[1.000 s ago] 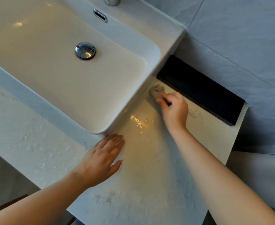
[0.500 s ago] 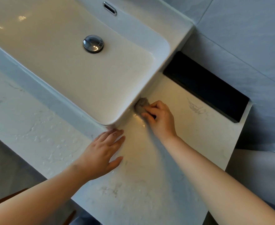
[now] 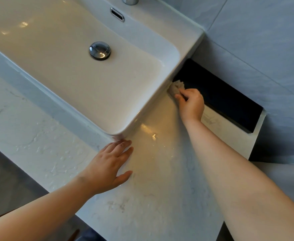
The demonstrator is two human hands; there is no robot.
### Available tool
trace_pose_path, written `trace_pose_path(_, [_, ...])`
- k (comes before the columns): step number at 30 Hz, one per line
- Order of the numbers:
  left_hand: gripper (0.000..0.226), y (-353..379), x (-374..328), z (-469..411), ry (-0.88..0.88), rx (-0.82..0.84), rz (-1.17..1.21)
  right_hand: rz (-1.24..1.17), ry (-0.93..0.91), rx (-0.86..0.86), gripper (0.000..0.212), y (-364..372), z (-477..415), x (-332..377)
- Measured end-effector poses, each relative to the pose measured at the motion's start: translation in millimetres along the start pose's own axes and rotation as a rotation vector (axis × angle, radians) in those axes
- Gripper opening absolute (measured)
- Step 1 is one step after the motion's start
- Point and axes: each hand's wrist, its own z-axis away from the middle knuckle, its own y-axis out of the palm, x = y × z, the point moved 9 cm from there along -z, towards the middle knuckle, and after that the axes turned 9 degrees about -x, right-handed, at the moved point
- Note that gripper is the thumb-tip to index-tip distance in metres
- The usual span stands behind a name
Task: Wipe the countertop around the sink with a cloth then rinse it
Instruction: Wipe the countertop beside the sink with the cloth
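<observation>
A white rectangular sink (image 3: pixel 168 54) sits on a pale marble countertop (image 3: pixel 151 197). My right hand (image 3: pixel 192 104) is closed on a small bunched grey cloth (image 3: pixel 176 86), pressing it onto the counter against the sink's right wall, near its back corner. Most of the cloth sticks out past my fingertips. My left hand (image 3: pixel 109 165) lies flat on the counter, fingers spread, its fingertips touching the sink's front right corner. It holds nothing.
A black recess (image 3: pixel 221 96) runs along the wall behind my right hand. Water beads (image 3: pixel 43 148) cover the counter in front of the sink. A chrome drain plug (image 3: pixel 99 50) sits in the basin, with the tap base (image 3: pixel 129 0) at the top edge.
My right hand slid the cloth along the sink's right wall, forward toward the front corner and then back to the rear by the black recess. My left hand stayed flat in place.
</observation>
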Motion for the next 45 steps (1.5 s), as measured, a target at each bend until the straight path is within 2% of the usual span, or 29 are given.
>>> trace_pose_path(7, [0.067,0.4,-0.1,0.6,-0.004,-0.024,0.028,-0.135,-0.011,0.064,0.025,15.6,65.7,19.8])
trace_pose_path(12, [0.069,1.0,0.5,0.3,0.018,-0.012,0.003,-0.182,-0.190,0.301,0.021,15.8,122.6,44.0])
trace_pose_path(15, [0.070,0.0,0.4,0.4,0.013,0.002,-0.014,-0.236,-0.146,0.410,0.019,10.6,138.2,47.4])
trace_pose_path(18, [0.071,-0.2,-0.6,1.0,0.015,0.003,-0.019,-0.271,-0.046,0.209,0.021,-28.0,115.0,31.6])
trace_pose_path(22, [0.071,2.2,-0.8,1.5,0.017,0.009,-0.027,-0.084,-0.004,0.017,0.028,-66.3,69.0,-11.6])
trace_pose_path(27, [0.072,3.4,-0.6,1.2,0.010,0.004,-0.023,-0.071,0.125,-0.001,0.029,-49.2,76.8,-46.0])
trace_pose_path(33, [0.072,2.4,-0.9,1.3,0.021,0.002,-0.036,-0.145,0.021,-0.003,0.025,-33.4,140.9,-5.6])
trace_pose_path(36, [0.073,1.8,-1.4,0.6,0.018,0.005,-0.034,-0.184,-0.027,0.102,0.024,-30.7,171.6,8.5])
trace_pose_path(39, [0.073,2.2,-1.0,0.9,0.026,0.020,-0.044,-0.244,0.046,0.222,0.024,-35.7,173.8,9.4])
trace_pose_path(45, [0.075,3.6,-2.6,1.1,0.029,0.018,-0.070,-0.089,0.041,-0.019,0.028,-91.2,98.4,-28.2])
